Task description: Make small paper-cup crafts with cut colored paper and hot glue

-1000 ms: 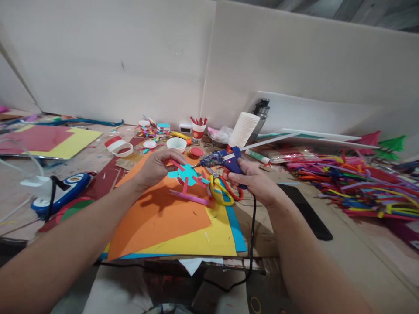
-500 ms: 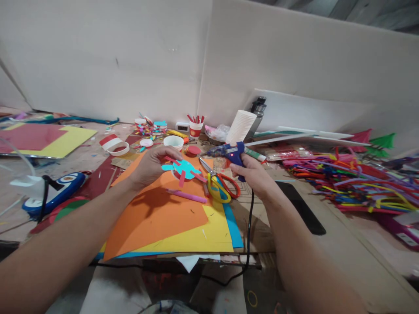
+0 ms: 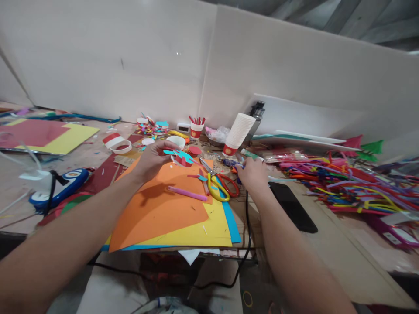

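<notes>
My left hand (image 3: 153, 160) is closed on the edge of a cut paper cup piece (image 3: 182, 162), red and white with turquoise paper strips on top. It is held above the orange paper sheet (image 3: 157, 213). My right hand (image 3: 253, 174) is wrapped round a blue glue gun (image 3: 229, 162), low over the cardboard; my fingers hide most of its handle. Between the hands lie open-bladed scissors (image 3: 218, 186) with yellow and red handles. A pink pen-like stick (image 3: 187, 193) rests on the orange paper, near small red and turquoise paper scraps (image 3: 201, 177).
A leaning stack of paper cups (image 3: 240, 131) stands behind the glue gun. At right are a black phone (image 3: 293, 207) and a heap of colourful pipe cleaners (image 3: 356, 183). The glue gun's cord (image 3: 248, 226) runs over the table edge. A white paper bowl (image 3: 176, 141) sits at the back.
My right hand has lowered the glue gun toward the cardboard, its nose dropping below the cup stack. My left hand has tilted and slightly raised the paper cup piece.
</notes>
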The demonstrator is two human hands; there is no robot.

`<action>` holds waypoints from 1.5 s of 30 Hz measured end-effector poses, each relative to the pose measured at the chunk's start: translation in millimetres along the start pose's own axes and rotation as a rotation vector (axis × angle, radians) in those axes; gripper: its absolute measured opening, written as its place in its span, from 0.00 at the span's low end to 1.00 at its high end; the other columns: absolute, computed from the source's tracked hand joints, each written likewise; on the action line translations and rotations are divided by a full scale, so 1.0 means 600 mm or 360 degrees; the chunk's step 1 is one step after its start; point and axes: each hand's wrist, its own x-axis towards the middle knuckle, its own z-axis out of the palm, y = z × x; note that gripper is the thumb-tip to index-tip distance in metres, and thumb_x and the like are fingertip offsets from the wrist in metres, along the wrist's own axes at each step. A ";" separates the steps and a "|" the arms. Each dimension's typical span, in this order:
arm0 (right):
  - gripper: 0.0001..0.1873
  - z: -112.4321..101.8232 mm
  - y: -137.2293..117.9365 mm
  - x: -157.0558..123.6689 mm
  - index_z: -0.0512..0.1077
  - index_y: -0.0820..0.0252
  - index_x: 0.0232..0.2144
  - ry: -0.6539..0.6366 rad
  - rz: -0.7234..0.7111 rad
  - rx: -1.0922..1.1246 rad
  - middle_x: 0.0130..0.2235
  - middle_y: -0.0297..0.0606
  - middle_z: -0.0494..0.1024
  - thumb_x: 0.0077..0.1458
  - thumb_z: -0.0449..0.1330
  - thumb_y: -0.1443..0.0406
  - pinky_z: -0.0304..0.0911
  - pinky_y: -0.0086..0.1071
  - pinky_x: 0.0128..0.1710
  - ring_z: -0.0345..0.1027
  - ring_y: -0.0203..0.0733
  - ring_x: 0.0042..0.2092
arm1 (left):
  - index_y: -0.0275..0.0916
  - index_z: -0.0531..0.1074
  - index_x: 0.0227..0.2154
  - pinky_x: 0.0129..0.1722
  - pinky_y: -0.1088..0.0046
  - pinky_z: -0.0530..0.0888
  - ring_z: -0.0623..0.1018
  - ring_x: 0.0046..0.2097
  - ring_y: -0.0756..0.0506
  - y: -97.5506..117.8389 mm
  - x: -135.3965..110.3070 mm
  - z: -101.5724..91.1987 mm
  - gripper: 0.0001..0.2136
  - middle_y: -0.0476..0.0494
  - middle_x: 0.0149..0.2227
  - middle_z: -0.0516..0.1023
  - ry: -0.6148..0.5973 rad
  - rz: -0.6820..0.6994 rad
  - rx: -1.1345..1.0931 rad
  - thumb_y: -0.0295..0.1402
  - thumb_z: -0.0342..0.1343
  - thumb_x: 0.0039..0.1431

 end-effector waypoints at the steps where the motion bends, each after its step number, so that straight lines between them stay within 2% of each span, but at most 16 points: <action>1: 0.12 -0.003 -0.012 -0.006 0.75 0.66 0.38 0.0058 -0.0165 0.0105 0.46 0.56 0.75 0.55 0.59 0.62 0.60 0.43 0.49 0.68 0.55 0.50 | 0.36 0.77 0.26 0.32 0.71 0.75 0.79 0.32 0.44 0.000 0.000 0.000 0.22 0.43 0.29 0.80 -0.0006 -0.0009 -0.0016 0.43 0.75 0.26; 2: 0.09 -0.004 -0.027 -0.013 0.75 0.63 0.37 0.0011 -0.0348 0.0302 0.42 0.50 0.77 0.56 0.58 0.64 0.61 0.39 0.46 0.69 0.50 0.47 | 0.36 0.77 0.26 0.32 0.71 0.75 0.79 0.32 0.44 0.000 0.001 0.000 0.22 0.43 0.29 0.80 -0.0017 -0.0017 -0.0035 0.43 0.75 0.27; 4: 0.08 0.000 -0.059 -0.024 0.76 0.60 0.35 -0.0228 -0.0615 0.0642 0.37 0.43 0.78 0.57 0.57 0.66 0.62 0.34 0.40 0.70 0.43 0.40 | 0.37 0.78 0.28 0.32 0.71 0.75 0.80 0.33 0.44 -0.003 0.002 -0.001 0.22 0.43 0.30 0.80 -0.0051 -0.0023 -0.0074 0.43 0.75 0.28; 6: 0.07 0.011 -0.089 -0.033 0.77 0.59 0.34 -0.0392 -0.0843 0.0724 0.39 0.41 0.79 0.55 0.59 0.67 0.60 0.33 0.41 0.70 0.42 0.41 | 0.36 0.78 0.28 0.33 0.71 0.75 0.80 0.34 0.44 -0.007 0.003 -0.003 0.22 0.43 0.30 0.80 -0.0074 -0.0012 -0.0100 0.43 0.75 0.28; 8: 0.08 0.025 -0.113 -0.037 0.78 0.60 0.36 -0.0486 -0.0962 0.0633 0.40 0.42 0.79 0.55 0.59 0.66 0.58 0.34 0.43 0.69 0.43 0.43 | 0.36 0.78 0.28 0.33 0.70 0.75 0.80 0.33 0.44 -0.009 0.004 -0.004 0.23 0.43 0.30 0.80 -0.0077 0.0001 -0.0103 0.43 0.75 0.28; 13: 0.06 0.049 -0.144 -0.035 0.78 0.60 0.31 -0.0706 -0.0819 0.0334 0.34 0.42 0.80 0.52 0.60 0.69 0.56 0.35 0.40 0.69 0.45 0.39 | 0.36 0.77 0.26 0.31 0.72 0.75 0.79 0.32 0.45 -0.007 0.005 -0.006 0.19 0.43 0.30 0.80 -0.0042 0.0053 0.0044 0.41 0.74 0.31; 19: 0.05 0.055 -0.149 -0.025 0.74 0.60 0.24 -0.0839 -0.0831 0.0371 0.28 0.39 0.77 0.50 0.60 0.69 0.54 0.31 0.30 0.67 0.40 0.31 | 0.37 0.77 0.26 0.28 0.74 0.74 0.78 0.30 0.47 0.001 0.000 -0.003 0.15 0.44 0.29 0.80 -0.0143 0.0093 0.0085 0.38 0.72 0.35; 22: 0.03 0.055 -0.144 -0.022 0.73 0.60 0.26 -0.0851 -0.0833 0.0428 0.29 0.38 0.77 0.48 0.60 0.71 0.53 0.30 0.29 0.66 0.40 0.31 | 0.37 0.77 0.24 0.27 0.73 0.74 0.78 0.30 0.46 0.005 -0.002 0.000 0.14 0.43 0.29 0.80 -0.0179 0.0124 0.0107 0.38 0.72 0.36; 26: 0.04 0.053 -0.128 -0.013 0.72 0.61 0.28 -0.0717 -0.0726 0.0717 0.28 0.35 0.75 0.48 0.59 0.72 0.54 0.29 0.31 0.65 0.37 0.31 | 0.37 0.77 0.24 0.31 0.70 0.75 0.79 0.34 0.44 0.005 -0.003 -0.001 0.12 0.42 0.31 0.80 -0.0231 0.0172 0.0114 0.37 0.71 0.37; 29: 0.02 0.042 -0.112 -0.004 0.70 0.60 0.29 -0.0639 -0.0614 0.1099 0.28 0.32 0.73 0.49 0.57 0.69 0.55 0.28 0.32 0.63 0.35 0.31 | 0.38 0.77 0.25 0.35 0.70 0.75 0.79 0.35 0.45 0.000 -0.003 -0.005 0.11 0.42 0.33 0.81 -0.0286 0.0189 0.0133 0.35 0.71 0.39; 32: 0.06 0.019 -0.102 -0.001 0.71 0.60 0.31 -0.0730 -0.0451 0.1592 0.30 0.31 0.73 0.48 0.59 0.64 0.58 0.29 0.33 0.63 0.33 0.31 | 0.38 0.78 0.26 0.33 0.71 0.75 0.78 0.34 0.45 -0.001 -0.004 -0.006 0.10 0.42 0.32 0.80 -0.0351 0.0200 0.0141 0.34 0.71 0.40; 36: 0.09 -0.019 -0.102 -0.010 0.72 0.59 0.31 -0.0919 -0.0318 0.1943 0.29 0.29 0.71 0.46 0.63 0.61 0.57 0.28 0.30 0.60 0.31 0.28 | 0.38 0.78 0.24 0.33 0.71 0.74 0.77 0.33 0.46 0.005 -0.006 -0.002 0.10 0.42 0.30 0.80 -0.0369 0.0226 0.0169 0.34 0.71 0.38; 40: 0.11 -0.039 -0.110 -0.026 0.73 0.59 0.30 -0.1084 -0.0348 0.2028 0.28 0.30 0.71 0.47 0.65 0.58 0.57 0.27 0.29 0.60 0.30 0.27 | 0.38 0.79 0.25 0.35 0.71 0.75 0.78 0.35 0.45 0.002 -0.008 -0.001 0.09 0.42 0.31 0.80 -0.0379 0.0255 0.0226 0.34 0.70 0.39; 45: 0.11 -0.040 -0.124 -0.040 0.73 0.59 0.27 -0.1169 -0.0318 0.1962 0.28 0.30 0.74 0.45 0.67 0.58 0.58 0.26 0.29 0.62 0.30 0.28 | 0.39 0.80 0.28 0.38 0.71 0.75 0.79 0.37 0.45 -0.015 -0.008 -0.008 0.07 0.42 0.34 0.81 -0.0470 0.0250 0.0249 0.34 0.68 0.45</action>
